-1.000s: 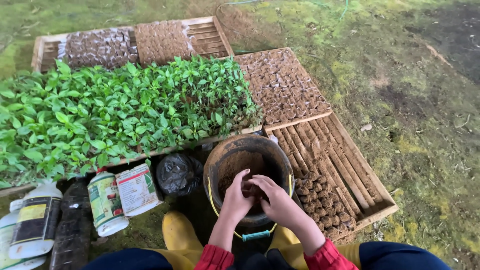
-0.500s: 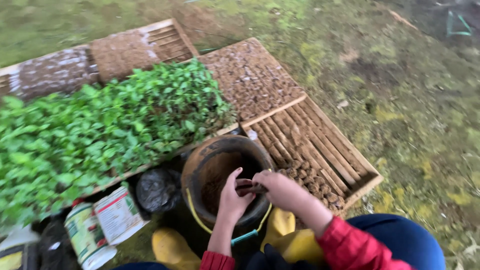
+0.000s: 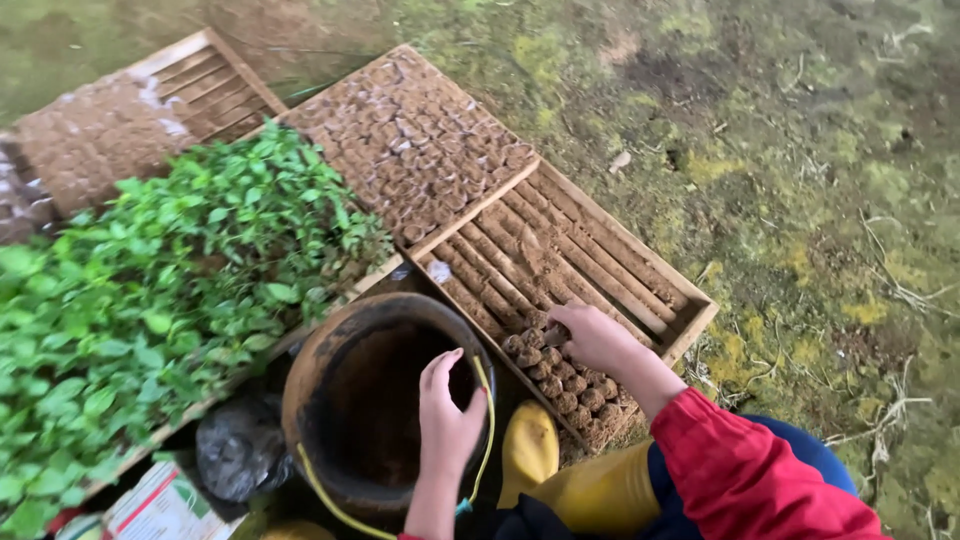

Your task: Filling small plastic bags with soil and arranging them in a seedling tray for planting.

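Note:
My right hand (image 3: 592,337) reaches over a slatted wooden tray (image 3: 590,262) and holds a small soil plug (image 3: 553,337) at the end of a row of soil plugs (image 3: 565,388) near the tray's front corner. My left hand (image 3: 447,412) rests on the near rim of a round soil-caked bucket (image 3: 340,390), fingers loosely curled; what it holds cannot be made out. The bucket holds dark soil and has a yellow handle. My sleeve is red, my boots (image 3: 530,450) yellow.
A tray packed with soil plugs (image 3: 410,140) lies behind the slatted one. Dense green seedlings (image 3: 170,290) fill trays on the left. Another wooden tray (image 3: 130,110) is at the back left. A black bag (image 3: 240,450) and a carton (image 3: 160,505) sit by the bucket. Mossy ground spreads right.
My right hand has left the bucket and moved right to the slatted tray with a soil plug. My left hand stays at the bucket. The view has swung right and closer.

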